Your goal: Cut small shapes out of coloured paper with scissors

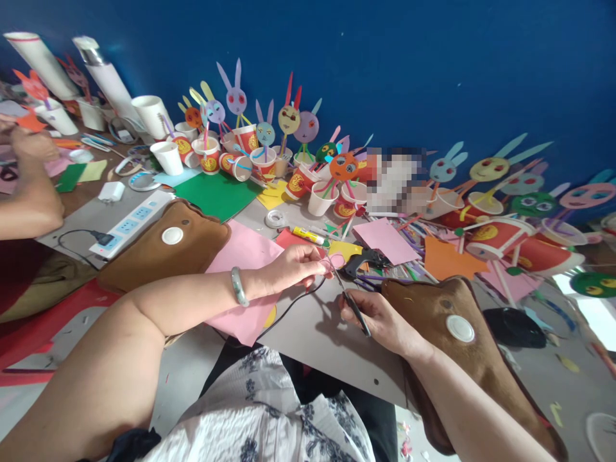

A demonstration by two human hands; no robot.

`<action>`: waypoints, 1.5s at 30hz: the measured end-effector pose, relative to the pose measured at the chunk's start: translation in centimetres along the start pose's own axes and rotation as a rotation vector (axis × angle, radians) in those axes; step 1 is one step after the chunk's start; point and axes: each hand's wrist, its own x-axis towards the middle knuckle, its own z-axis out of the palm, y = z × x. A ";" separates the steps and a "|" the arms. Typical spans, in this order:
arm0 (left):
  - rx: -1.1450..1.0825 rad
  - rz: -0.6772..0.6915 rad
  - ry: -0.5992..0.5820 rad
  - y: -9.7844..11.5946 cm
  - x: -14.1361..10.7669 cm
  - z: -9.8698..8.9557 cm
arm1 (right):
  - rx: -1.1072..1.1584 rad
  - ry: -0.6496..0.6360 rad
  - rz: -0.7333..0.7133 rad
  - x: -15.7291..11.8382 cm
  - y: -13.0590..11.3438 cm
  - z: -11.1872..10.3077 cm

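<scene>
My left hand (304, 264), with a jade-like bangle at the wrist, pinches a small pink piece of paper (337, 260) between thumb and fingertips. Black-handled scissors (357, 313) are gripped in my right hand (378, 317), their thin metal blades pointing up and away toward the pink piece. Whether the blades touch the paper is hard to make out. A black glue gun (360, 260) lies just beyond both hands, its cord curving back toward me. Under my left forearm rests a large pink sheet (243, 314).
Brown plush cushions (139, 256) lie on both sides. A white power strip (132, 221) sits at left, beside another person's arm (26, 192). Paper cups (264, 163) with rabbit-faced figures line the blue wall. A glue stick (308, 236) and a tape roll (275, 219) lie ahead.
</scene>
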 end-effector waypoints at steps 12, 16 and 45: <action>0.013 -0.010 0.014 0.3 0.0 0.2 | 0.016 -0.028 -0.011 0.1 0.2 -0.1; 0.013 -0.006 0.016 0.3 -0.1 0.2 | 0.010 -0.030 -0.010 0.2 0.4 -0.1; 0.274 0.289 -0.179 0.9 0.3 -1.5 | 0.072 -0.085 0.018 0.1 -0.1 -0.2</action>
